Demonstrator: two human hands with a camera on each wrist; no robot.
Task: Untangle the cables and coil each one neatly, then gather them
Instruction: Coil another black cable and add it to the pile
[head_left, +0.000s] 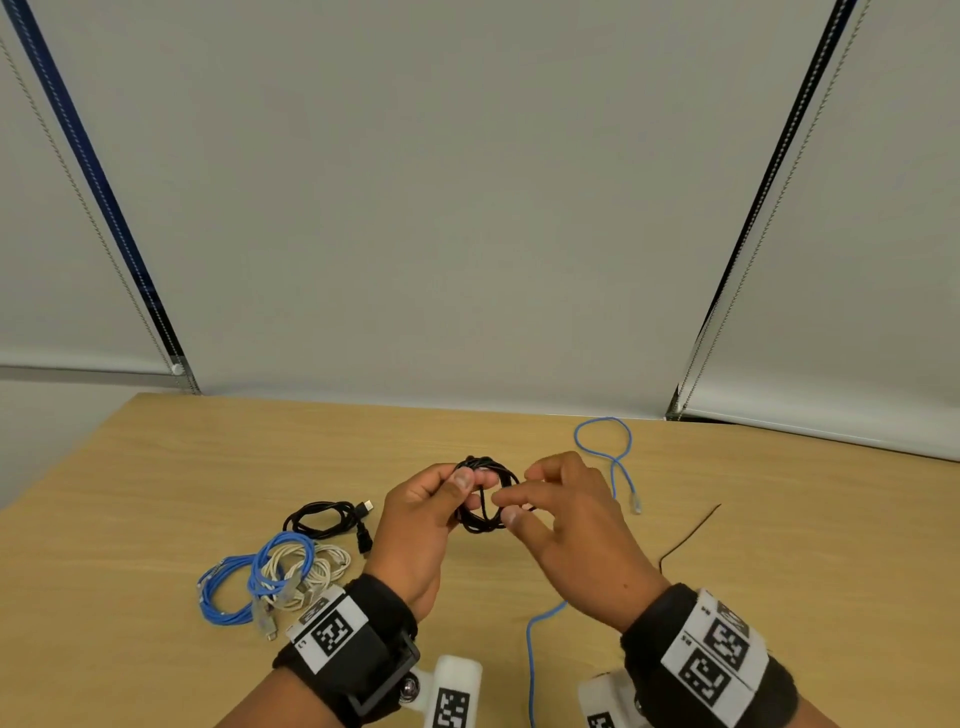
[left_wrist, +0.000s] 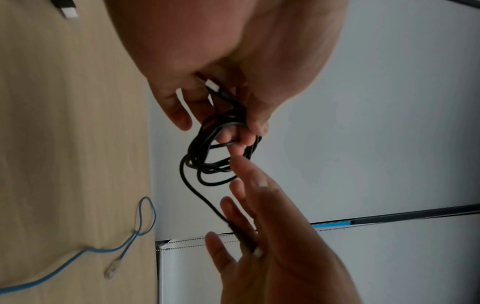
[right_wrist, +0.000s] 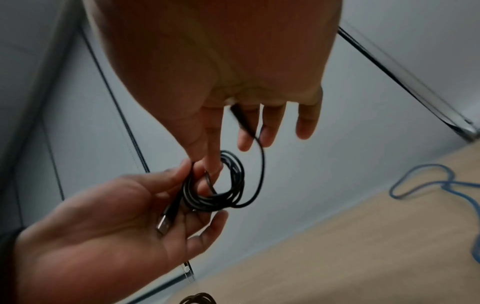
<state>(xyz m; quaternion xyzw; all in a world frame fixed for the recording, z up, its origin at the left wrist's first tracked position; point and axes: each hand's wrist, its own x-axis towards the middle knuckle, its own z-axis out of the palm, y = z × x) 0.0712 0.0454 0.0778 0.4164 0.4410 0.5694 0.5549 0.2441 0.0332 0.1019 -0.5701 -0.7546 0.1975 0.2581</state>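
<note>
A small black cable coil (head_left: 485, 496) is held up above the wooden table (head_left: 156, 493). My left hand (head_left: 457, 483) pinches the coil's left side between thumb and fingers. In the right wrist view the coil's (right_wrist: 228, 185) USB plug (right_wrist: 163, 224) lies against the left palm. My right hand (head_left: 514, 506) is at the coil's right side, its curled fingers holding the cable's free tail. That tail's connector (right_wrist: 239, 115) lies along the right fingers. In the left wrist view the coil (left_wrist: 205, 152) hangs between both hands.
At the left of the table lie another coiled black cable (head_left: 322, 519) and blue and white coils (head_left: 270, 577). A loose blue cable (head_left: 608, 452) loops at the right and runs back to the near edge. A thin black wire (head_left: 691, 535) lies right of it.
</note>
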